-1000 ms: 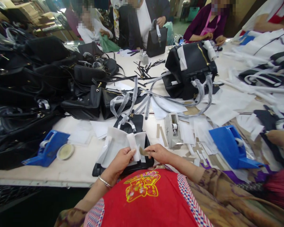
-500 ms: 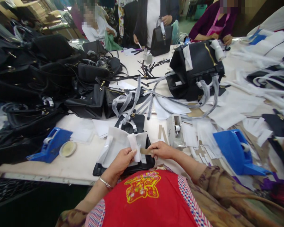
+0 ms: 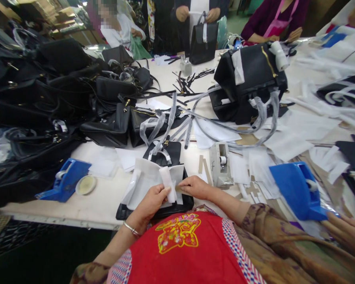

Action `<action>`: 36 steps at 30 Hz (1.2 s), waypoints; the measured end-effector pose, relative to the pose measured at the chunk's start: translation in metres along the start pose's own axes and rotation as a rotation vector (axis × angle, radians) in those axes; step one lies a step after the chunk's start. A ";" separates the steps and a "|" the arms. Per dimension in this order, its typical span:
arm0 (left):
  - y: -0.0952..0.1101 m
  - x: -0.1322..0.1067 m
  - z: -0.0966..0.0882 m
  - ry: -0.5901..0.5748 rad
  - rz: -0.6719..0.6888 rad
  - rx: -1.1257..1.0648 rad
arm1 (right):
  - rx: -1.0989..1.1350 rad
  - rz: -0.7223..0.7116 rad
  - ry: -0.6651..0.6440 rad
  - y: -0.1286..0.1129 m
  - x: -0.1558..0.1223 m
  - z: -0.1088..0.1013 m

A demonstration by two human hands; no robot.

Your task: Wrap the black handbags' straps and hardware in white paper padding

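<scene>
A black handbag [image 3: 124,212] lies flat on the table in front of me, its handles wrapped in clear film. White sheets [image 3: 146,179] of wrapping paper cover most of it. My left hand [image 3: 154,200] pinches a folded white paper strip [image 3: 167,182] over the bag. Close to its right, my right hand [image 3: 196,187] grips a brown card strip [image 3: 179,190], whose left end lies against the white strip. Fingers hide most of the brown strip.
Black bags [image 3: 59,79] are heaped at the left. Blue tape dispensers [image 3: 296,189] stand on both sides, a grey dispenser [image 3: 221,165] ahead. A large black bag [image 3: 245,86] stands beyond loose paper. Another person's hand [image 3: 344,228] reaches in at lower right; co-workers stand across the table.
My right hand has moved left along the brown strip, closer to the white strip; my left hand stays put. Another person's hand has appeared by the right blue dispenser.
</scene>
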State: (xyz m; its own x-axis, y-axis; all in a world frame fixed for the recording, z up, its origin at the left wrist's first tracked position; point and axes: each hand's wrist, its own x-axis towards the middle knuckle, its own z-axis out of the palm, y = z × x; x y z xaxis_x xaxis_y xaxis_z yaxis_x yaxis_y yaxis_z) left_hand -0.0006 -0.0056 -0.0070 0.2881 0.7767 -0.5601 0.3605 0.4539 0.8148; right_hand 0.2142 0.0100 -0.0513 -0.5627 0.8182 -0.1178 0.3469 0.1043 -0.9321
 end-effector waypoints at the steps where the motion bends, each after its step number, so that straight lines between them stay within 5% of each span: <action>1: -0.001 0.001 0.000 0.004 -0.001 0.007 | -0.021 0.007 0.003 -0.001 0.001 0.000; 6: -0.003 0.003 0.000 0.029 0.016 0.068 | -0.195 -0.028 0.041 -0.003 0.010 0.000; 12: 0.003 0.002 0.002 0.062 0.032 0.164 | -0.065 -0.041 0.013 -0.001 0.021 0.004; 18: 0.009 -0.001 0.009 0.176 0.121 0.267 | 0.188 0.144 0.101 0.002 0.030 0.020; 21: 0.005 -0.002 0.009 0.195 0.168 0.280 | 0.446 0.233 -0.028 -0.001 0.020 0.020; 24: 0.001 -0.002 0.008 0.210 0.177 0.308 | 0.417 0.364 -0.108 -0.008 0.013 0.014; 28: -0.002 -0.002 0.007 0.226 0.196 0.359 | 0.345 0.393 -0.035 -0.014 0.018 0.013; 36: -0.002 -0.007 0.006 0.266 0.238 0.506 | 0.975 0.356 -0.267 -0.008 0.021 0.017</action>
State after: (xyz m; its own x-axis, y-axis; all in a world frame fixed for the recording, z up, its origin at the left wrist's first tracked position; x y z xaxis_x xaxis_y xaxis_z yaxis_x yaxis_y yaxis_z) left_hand 0.0018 -0.0145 -0.0057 0.2045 0.9431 -0.2620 0.7086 0.0421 0.7044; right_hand 0.1864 0.0168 -0.0527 -0.7345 0.5501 -0.3974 -0.1593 -0.7090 -0.6870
